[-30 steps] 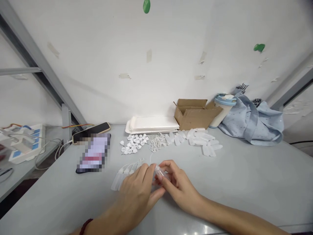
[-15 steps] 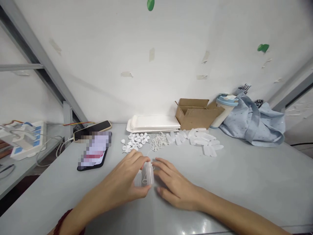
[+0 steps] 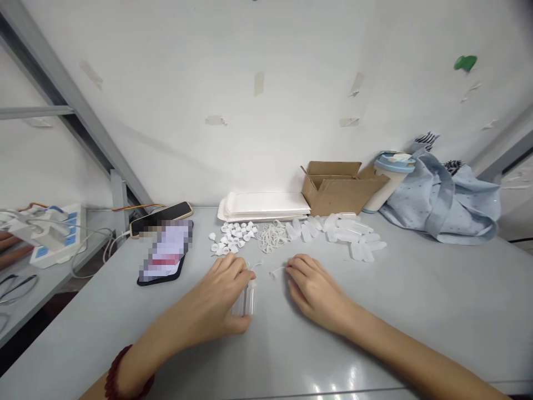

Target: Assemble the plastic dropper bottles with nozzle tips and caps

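Against a white wall (image 3: 175, 66) dotted with scraps of tape and a green blob (image 3: 465, 63), we've got a grey table (image 3: 395, 311) running wide, its front edge shiny under the light. Slanting metal beams (image 3: 89, 122) frame the left, where a lower side table (image 3: 45, 291) carries a power strip (image 3: 62, 239), tangled cables and a pair of glasses (image 3: 19, 286), with another person's fingers (image 3: 12, 250) at the edge!

Along the back, left to right: two phones, one dark (image 3: 162, 218), one blurred out (image 3: 166, 253); flat white packs (image 3: 266, 204); an open cardboard box (image 3: 341, 191); a blue-lidded cup (image 3: 389, 180) leaning behind its flap, and a pale blue bag (image 3: 449, 203). In front sit white caps (image 3: 233, 236), looped strings (image 3: 272, 236) and loose clear tubes (image 3: 350, 233).

Centre stage, the left hand (image 3: 220, 297) curls half open, thumb and finger spanning a small clear bottle (image 3: 251, 298) near the table's front, hiding part of another beside it. The right hand (image 3: 314, 286), fingers curled nearly closed, pinches a thin white string (image 3: 278, 271).
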Demonstrator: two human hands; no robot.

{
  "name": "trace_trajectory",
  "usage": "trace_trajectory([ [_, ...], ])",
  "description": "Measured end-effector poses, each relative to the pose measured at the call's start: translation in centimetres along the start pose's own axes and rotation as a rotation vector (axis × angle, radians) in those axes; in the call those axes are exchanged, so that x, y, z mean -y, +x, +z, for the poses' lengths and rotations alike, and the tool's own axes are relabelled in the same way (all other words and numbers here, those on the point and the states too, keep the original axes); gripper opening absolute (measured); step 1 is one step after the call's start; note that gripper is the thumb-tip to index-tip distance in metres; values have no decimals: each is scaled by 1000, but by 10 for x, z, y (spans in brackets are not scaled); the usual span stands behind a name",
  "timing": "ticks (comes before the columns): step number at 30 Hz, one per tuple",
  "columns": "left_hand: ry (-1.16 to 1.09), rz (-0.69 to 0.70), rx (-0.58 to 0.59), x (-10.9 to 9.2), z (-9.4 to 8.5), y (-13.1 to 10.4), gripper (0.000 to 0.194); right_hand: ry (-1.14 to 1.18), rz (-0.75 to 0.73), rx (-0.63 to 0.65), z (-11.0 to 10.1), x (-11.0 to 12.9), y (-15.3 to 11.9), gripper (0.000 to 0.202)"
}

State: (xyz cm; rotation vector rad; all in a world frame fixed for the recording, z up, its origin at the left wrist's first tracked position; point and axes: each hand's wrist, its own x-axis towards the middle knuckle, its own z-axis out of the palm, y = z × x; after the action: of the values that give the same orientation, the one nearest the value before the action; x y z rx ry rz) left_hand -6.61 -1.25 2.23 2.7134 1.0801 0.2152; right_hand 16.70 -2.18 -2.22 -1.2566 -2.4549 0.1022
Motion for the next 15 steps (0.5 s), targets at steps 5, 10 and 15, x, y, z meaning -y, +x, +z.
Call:
trace_trajectory([
  [5, 4, -27, 40, 1, -2, -1, 33, 40, 2, -74, -6, -7, 0, 20],
  [10, -13, -62, 85, 3, -4, 0, 33, 102, -43, -149, -7, -2, -2, 20],
  [15, -18, -69, 92, 3, -4, -3, 37, 140, -76, -159, -7, -1, -3, 21],
])
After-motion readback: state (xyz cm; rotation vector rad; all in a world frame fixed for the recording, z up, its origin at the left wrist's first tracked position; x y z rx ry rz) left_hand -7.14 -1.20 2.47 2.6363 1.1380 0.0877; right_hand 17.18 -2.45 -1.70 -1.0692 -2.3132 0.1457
